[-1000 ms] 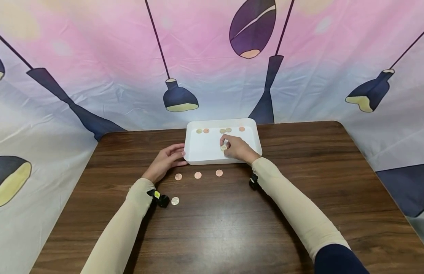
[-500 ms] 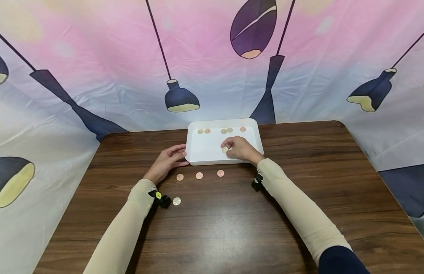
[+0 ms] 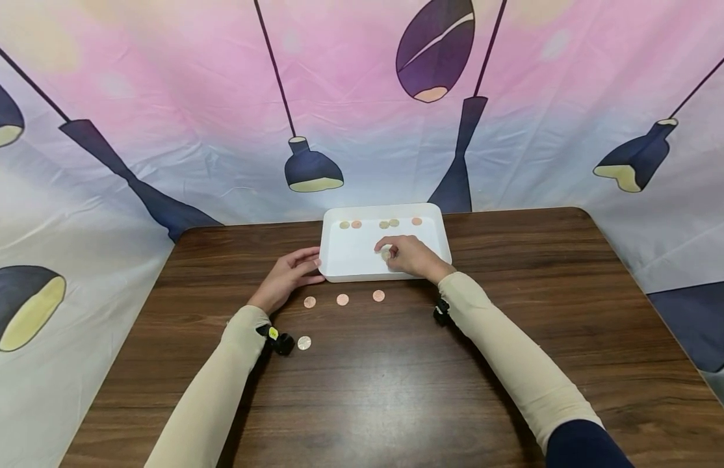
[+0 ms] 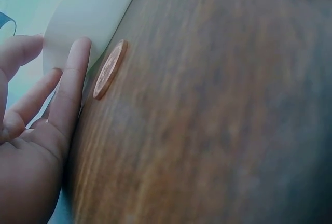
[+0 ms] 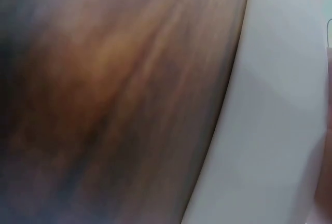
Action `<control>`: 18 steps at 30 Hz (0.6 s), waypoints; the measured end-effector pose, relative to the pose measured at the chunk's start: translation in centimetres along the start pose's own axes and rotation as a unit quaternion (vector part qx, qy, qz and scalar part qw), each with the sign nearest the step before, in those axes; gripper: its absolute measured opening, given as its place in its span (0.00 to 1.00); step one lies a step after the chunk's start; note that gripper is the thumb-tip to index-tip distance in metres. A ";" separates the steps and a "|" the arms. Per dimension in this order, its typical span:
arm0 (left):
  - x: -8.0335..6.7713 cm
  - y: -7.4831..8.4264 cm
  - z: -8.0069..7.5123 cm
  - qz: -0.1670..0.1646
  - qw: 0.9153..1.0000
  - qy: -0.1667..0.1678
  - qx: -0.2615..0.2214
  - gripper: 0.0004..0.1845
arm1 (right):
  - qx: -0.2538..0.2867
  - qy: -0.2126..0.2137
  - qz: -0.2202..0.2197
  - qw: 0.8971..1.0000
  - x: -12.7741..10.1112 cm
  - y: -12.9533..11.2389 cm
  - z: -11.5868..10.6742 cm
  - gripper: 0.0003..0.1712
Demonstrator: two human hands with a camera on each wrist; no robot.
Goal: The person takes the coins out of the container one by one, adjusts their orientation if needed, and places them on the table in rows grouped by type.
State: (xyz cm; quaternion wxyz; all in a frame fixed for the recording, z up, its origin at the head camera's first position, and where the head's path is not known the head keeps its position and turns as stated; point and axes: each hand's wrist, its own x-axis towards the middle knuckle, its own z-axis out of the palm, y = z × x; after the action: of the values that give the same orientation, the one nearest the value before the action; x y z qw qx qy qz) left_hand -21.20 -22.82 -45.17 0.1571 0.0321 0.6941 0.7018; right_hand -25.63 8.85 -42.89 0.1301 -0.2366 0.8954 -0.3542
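Observation:
In the head view my right hand [image 3: 413, 255] is over the white tray [image 3: 350, 260], holding a pale gold coin [image 3: 386, 255] between curled fingers and thumb. Along the tray's far side lie several coins, some dull gold [image 3: 344, 225] and some copper [image 3: 417, 221]. My left hand [image 3: 284, 278] has its fingers spread, and their tips touch the tray's left wall. The left wrist view shows those fingertips [image 4: 80, 53] against the white wall, with a copper coin [image 4: 110, 69] on the table beside them. Only a sliver of my right hand shows in the right wrist view.
Three copper coins, the middle copper coin [image 3: 342, 299] among them, lie in a row in front of the tray on the brown wooden table [image 3: 385, 390]. A silvery coin [image 3: 304, 342] lies nearer, by the left wrist camera [image 3: 284, 344]. A patterned cloth [image 3: 233, 162] hangs behind.
The fingers of my right hand have shifted slightly around the coin, which now looks more tilted and partly covered. My left hand stays at the tray. The whole view has drifted slightly.

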 end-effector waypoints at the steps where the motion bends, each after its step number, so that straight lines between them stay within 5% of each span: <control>1: 0.0 0.0 0.0 0.000 1.000 0.000 0.000 0.30 | -0.003 -0.001 -0.001 1.000 0.0 0.0 0.0 0.22; 18: 0.1 -0.1 -0.1 0.003 1.000 -0.004 0.000 0.30 | 0.024 -0.001 -0.005 1.000 0.0 0.3 -0.6 0.16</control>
State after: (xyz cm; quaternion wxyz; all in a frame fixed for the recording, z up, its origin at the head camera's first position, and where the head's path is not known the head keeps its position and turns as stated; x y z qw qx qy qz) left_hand -21.32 -22.91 -45.32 0.1577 0.0369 0.6937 0.7019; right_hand -25.98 9.40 -42.72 0.1348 -0.2385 0.8853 -0.3758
